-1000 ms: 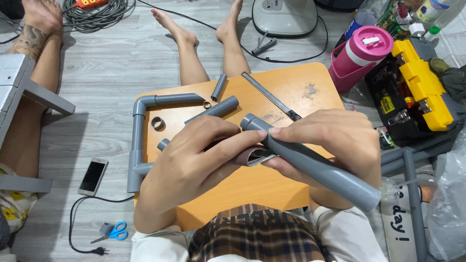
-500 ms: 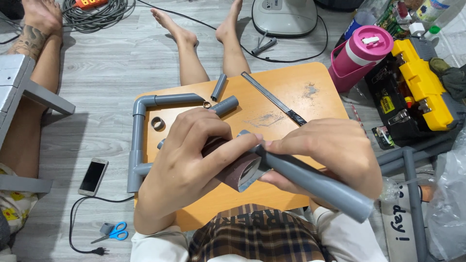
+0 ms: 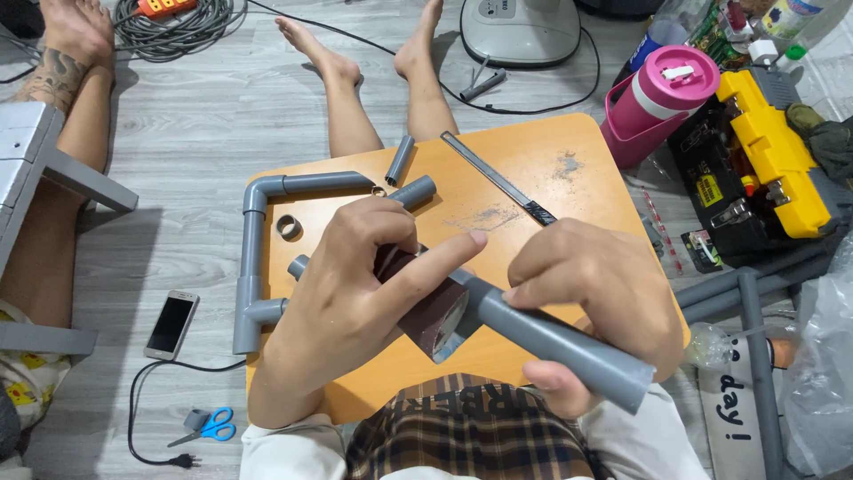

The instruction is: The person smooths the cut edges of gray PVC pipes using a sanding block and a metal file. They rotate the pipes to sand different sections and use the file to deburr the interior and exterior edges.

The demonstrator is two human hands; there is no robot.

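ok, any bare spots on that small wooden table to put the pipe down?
Bare wood lies at the table's far right corner, beyond the metal ruler, and inside the bent pipe frame around the small ring. The middle is crowded: left hand with sandpaper, right hand holding the grey pipe.

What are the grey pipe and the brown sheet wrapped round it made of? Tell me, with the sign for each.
Grey pipe: probably plastic, matte; uniform dull grey, open hollow end. Brown sheet: looks like sandpaper; it bends round the pipe under the left hand, with a dark reddish-brown face and a paler back. The right hand holds the pipe.
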